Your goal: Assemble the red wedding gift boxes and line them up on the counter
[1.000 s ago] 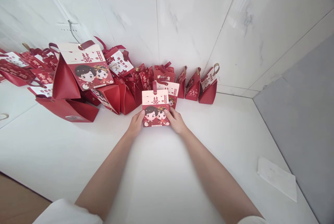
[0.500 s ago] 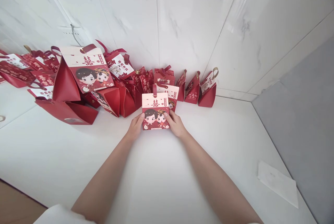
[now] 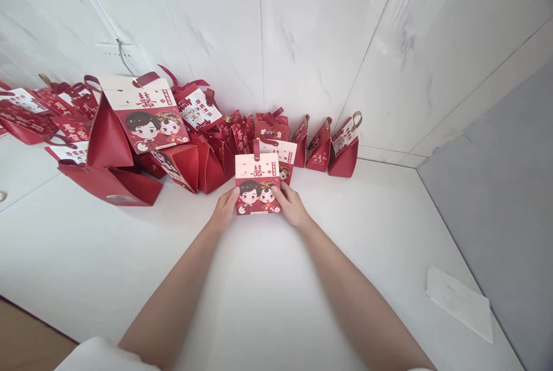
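Observation:
Between both hands, a red and cream gift box with two cartoon figures and a ribbon loop on top stands upright on the white countertop. My left hand grips its left side, thumb toward the front. On the right side, my right hand is closed on the same box, its thumb on the front face and the other fingers partly hidden behind. Just behind it stands a second box of the same pattern, partly covered. Farther back is a red box near the wall.
A heap of red gift boxes fills the left, with a larger cartoon box on top. Several small boxes line the marbled wall right of centre. A flat white piece lies at right, by the grey wall.

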`<state>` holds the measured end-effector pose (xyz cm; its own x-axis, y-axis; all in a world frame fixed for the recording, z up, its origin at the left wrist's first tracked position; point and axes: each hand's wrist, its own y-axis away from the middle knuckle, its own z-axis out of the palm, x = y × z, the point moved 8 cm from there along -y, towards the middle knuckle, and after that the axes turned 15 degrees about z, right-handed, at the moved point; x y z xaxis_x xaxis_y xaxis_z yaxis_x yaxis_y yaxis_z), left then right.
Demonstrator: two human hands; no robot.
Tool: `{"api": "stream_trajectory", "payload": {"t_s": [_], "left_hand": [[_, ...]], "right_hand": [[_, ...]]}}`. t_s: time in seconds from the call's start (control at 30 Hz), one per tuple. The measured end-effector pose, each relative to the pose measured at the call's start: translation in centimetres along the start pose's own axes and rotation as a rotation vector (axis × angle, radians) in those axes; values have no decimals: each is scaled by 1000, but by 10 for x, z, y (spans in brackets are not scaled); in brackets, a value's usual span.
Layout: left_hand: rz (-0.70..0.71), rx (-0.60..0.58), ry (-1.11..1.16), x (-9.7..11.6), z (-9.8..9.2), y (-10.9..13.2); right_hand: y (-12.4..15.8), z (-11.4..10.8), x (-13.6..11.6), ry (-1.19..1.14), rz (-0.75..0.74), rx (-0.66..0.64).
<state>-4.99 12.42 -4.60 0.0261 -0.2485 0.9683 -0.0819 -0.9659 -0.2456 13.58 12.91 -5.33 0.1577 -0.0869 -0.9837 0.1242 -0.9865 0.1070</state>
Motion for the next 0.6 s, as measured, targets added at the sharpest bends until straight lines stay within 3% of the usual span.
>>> {"api": "stream_trajectory", "payload": {"t_s": [0.07, 0.17, 0.27, 0.4, 0.6], "left_hand": [[-1, 43, 23, -2, -2, -1], [23, 208, 133, -6, -12, -3], [24, 286, 253, -11, -14, -5], [33, 206, 290, -7, -3, -4], [136, -141, 273, 15, 27, 10]], "right_hand": [[3, 0, -3, 35, -50, -24], [16, 5, -20, 163, -263, -45], [32, 15, -35, 366, -472, 32], [44, 32, -41, 599, -626, 147], [45, 34, -35, 647, -638, 200]]}}
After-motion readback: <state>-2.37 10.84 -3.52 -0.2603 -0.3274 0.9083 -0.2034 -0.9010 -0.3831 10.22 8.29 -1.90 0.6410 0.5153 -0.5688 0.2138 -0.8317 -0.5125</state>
